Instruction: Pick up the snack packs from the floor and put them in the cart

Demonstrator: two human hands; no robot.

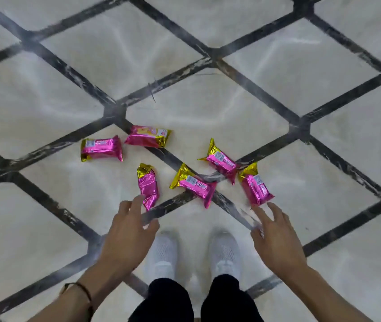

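Snack packs [194, 184] lie mid-frame, just above my left hand [126, 233] and right hand [275, 238] (both hands spread, empty); the left hand's nearest pack [148, 187] runs vertically.

Pale floor [208, 112] with dark diagonal bands, six pink snack packs [194, 185] scattered (white shoes [162, 252] beside)

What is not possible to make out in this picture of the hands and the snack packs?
- Cart: outside the head view's edges.
- Print on the snack packs: too small and blurred to read.
- Left hand and right hand: fingertips smeared by motion blur; contact with the nearest packs cannot be told.
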